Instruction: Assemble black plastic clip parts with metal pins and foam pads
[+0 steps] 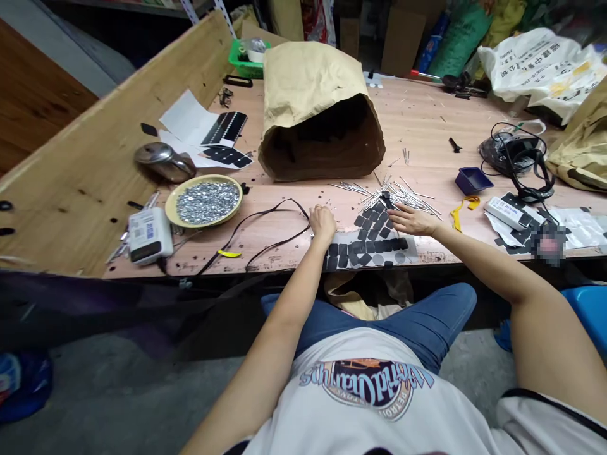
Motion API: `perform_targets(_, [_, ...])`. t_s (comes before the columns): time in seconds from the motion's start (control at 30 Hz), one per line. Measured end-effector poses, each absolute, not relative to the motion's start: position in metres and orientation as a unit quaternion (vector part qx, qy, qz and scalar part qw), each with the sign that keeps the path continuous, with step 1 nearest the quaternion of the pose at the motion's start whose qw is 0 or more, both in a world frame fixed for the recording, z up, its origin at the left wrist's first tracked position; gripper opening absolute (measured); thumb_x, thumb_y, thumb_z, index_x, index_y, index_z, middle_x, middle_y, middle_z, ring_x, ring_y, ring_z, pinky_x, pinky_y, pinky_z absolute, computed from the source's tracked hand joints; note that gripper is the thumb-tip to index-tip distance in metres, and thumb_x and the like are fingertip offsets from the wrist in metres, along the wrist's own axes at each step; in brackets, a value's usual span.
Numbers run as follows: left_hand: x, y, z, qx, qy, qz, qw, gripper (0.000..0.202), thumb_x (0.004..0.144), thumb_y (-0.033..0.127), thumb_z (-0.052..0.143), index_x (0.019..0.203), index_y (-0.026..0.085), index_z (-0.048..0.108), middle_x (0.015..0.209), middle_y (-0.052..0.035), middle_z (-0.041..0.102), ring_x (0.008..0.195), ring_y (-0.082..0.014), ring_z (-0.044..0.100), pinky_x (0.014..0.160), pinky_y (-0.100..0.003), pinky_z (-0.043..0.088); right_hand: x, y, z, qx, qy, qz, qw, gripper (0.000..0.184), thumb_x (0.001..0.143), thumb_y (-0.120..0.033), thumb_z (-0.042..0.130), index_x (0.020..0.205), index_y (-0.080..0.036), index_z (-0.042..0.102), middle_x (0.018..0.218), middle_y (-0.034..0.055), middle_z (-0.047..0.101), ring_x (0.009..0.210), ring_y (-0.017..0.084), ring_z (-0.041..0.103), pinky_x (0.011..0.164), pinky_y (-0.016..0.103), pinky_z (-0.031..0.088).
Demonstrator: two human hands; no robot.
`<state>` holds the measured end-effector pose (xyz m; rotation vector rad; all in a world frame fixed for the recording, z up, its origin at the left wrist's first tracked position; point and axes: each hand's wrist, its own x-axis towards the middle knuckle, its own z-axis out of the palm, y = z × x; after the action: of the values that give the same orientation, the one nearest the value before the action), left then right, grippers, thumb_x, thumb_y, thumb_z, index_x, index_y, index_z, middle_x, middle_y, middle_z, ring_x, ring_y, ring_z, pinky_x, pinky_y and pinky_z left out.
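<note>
My left hand [323, 224] rests on the table with its fingers curled downward, among tiny silver bits. What those fingertips pinch, if anything, is hidden. My right hand [413, 220] reaches in from the right, its fingertips on a small black plastic part [387, 200]. Just behind it lies a loose heap of thin metal rods [411, 198]. Black rounded-square pads [374, 221] are scattered between the hands, and more sit in rows on a pale backing sheet [411, 256] at the table's front edge.
A large open paper sack [313, 82] stands ahead. Leftward are a yellow bowl [203, 221] of small metal pieces, a white box-shaped device [150, 235] and a black cord [265, 212]. To the right are a dark blue tray [473, 182], yellow strip [458, 216] and black headset [528, 164].
</note>
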<state>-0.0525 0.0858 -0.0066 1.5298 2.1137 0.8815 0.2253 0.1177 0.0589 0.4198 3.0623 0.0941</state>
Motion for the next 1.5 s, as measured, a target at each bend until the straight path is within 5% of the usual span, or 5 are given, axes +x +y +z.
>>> perform_targets(0.27, [-0.037,0.06,0.004,0.366,0.599,0.565,0.433,0.007,0.072,0.014,0.06,0.071,0.016,0.053,0.067,-0.0014,0.06,0.07,-0.0153,0.061,0.072,-0.029,0.046,0.17,0.053,0.049,0.287,0.951,0.053,-0.104,0.04,0.089,-0.007,0.03,0.124,-0.015,0.049,0.098,0.0109,0.062,0.087,0.018,0.056,0.079,0.035,0.048])
perform_targets(0.5, [-0.017,0.03,0.009,0.222,0.409,0.63,0.621,0.04,0.061,0.02,0.077,0.091,0.018,0.05,0.067,0.0035,0.062,0.06,-0.0082,0.061,0.063,-0.021,0.044,0.126,0.018,0.059,0.502,0.863,-0.019,-0.056,0.031,0.096,-0.024,0.028,0.098,-0.016,0.058,0.086,0.0075,0.061,0.07,0.016,0.055,0.055,0.024,0.032])
perform_targets(0.73, [-0.009,0.019,0.012,0.217,0.378,0.648,0.624,0.048,0.055,0.023,0.082,0.091,0.018,0.05,0.066,0.0046,0.063,0.055,-0.0065,0.059,0.059,-0.02,0.044,0.12,0.003,0.077,0.525,0.851,-0.002,-0.017,0.031,0.096,-0.022,0.029,0.096,-0.016,0.06,0.096,0.0086,0.06,0.07,0.013,0.055,0.052,0.024,0.025])
perform_targets(1.2, [-0.01,0.013,0.008,0.358,0.374,0.659,0.545,0.053,0.058,0.028,0.08,0.103,0.018,0.054,0.066,0.005,0.062,0.063,-0.0072,0.06,0.068,-0.022,0.049,0.126,0.004,0.082,0.52,0.846,-0.11,-0.032,0.025,0.095,-0.026,0.036,0.091,-0.015,0.058,0.09,0.0097,0.064,0.077,0.017,0.059,0.063,0.024,0.036])
perform_targets(1.5, [-0.004,0.006,0.004,0.365,0.39,0.604,0.592,0.051,0.062,0.024,0.077,0.108,0.017,0.056,0.066,0.0047,0.06,0.059,-0.0067,0.056,0.065,-0.022,0.047,0.165,-0.003,0.061,0.436,0.86,-0.2,-0.175,0.026,0.089,-0.027,0.046,0.109,-0.018,0.06,0.098,0.0081,0.06,0.088,0.018,0.059,0.077,0.029,0.047])
